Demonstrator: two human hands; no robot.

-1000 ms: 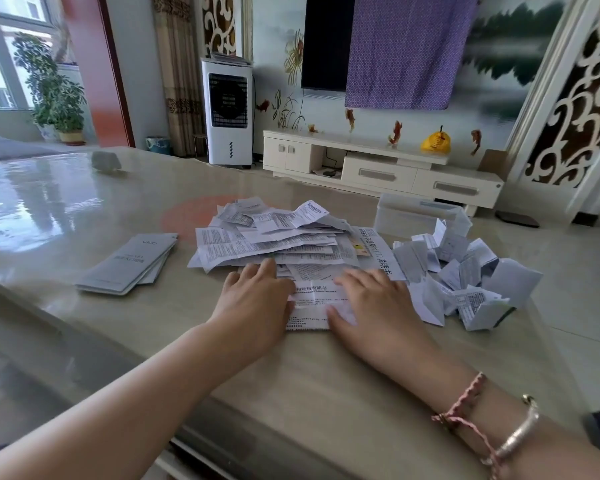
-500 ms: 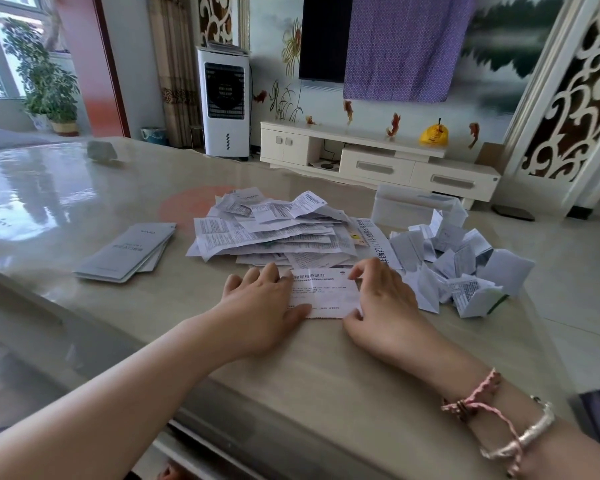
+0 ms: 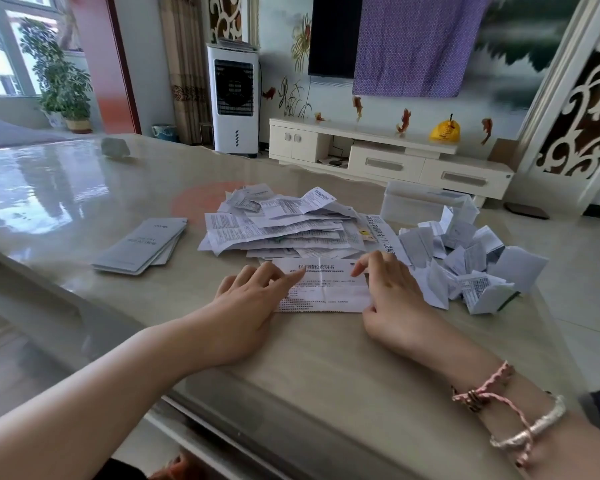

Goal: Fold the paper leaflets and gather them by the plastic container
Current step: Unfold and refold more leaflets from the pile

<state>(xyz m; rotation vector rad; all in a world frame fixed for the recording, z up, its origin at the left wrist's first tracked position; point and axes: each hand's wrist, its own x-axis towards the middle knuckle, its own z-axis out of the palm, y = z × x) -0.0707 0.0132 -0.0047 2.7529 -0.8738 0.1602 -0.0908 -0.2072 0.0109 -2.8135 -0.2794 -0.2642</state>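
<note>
A single leaflet (image 3: 321, 287) lies flat on the tabletop (image 3: 84, 202) near its front edge. The left hand (image 3: 248, 299) rests on the leaflet's left end, the right hand (image 3: 394, 296) on its right end. Directly behind the leaflet sits a heap of unfolded leaflets (image 3: 281, 225). To the right of that heap, near the right edge, lies a pile of folded leaflets (image 3: 465, 265), touching the plastic container (image 3: 416, 202) behind it. A stack of booklets (image 3: 142, 245) lies left of the heap, well apart from it.
</note>
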